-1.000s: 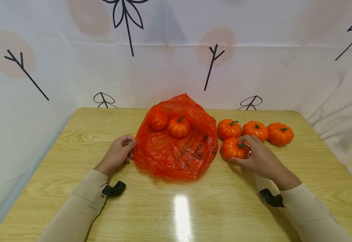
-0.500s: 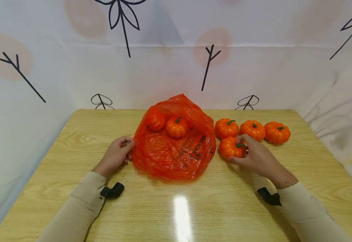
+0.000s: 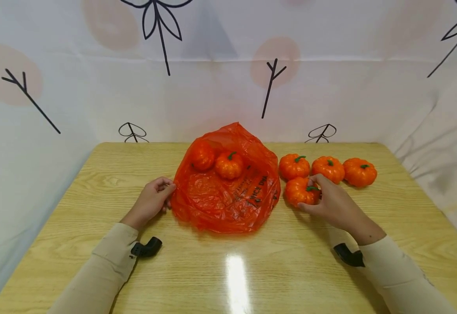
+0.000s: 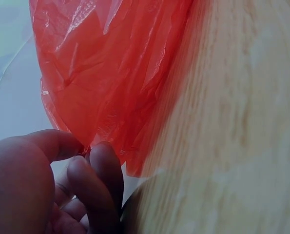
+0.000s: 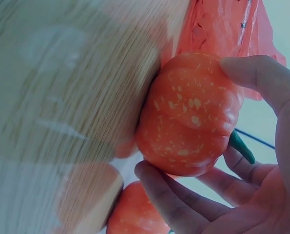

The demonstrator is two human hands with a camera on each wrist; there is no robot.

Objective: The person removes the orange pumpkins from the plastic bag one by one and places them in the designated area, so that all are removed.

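A red plastic bag [image 3: 212, 205] lies spread with its mouth open in the middle of the table, dark print on its inside. Two small orange pumpkins are in it, a left pumpkin [image 3: 203, 155] and a right pumpkin [image 3: 229, 165] with a green stem. My left hand [image 3: 151, 199] pinches the bag's left edge between thumb and fingers, as the left wrist view confirms. On the bag's other side, my right hand [image 3: 334, 203] grips another pumpkin [image 3: 300, 192], thumb on its near side and fingers round the far side. This pumpkin [image 5: 188, 114] appears to touch the table.
Behind the held pumpkin stands a row of three more: one pumpkin [image 3: 293, 167] beside the bag, a middle pumpkin [image 3: 328, 169] and a right pumpkin [image 3: 359, 172]. The wooden table [image 3: 173, 279] ends at a patterned cloth backdrop [image 3: 220, 96].
The head view has shifted slightly. Both hands keep their holds on the bag and the pumpkin, and neither thing has visibly moved on the table.
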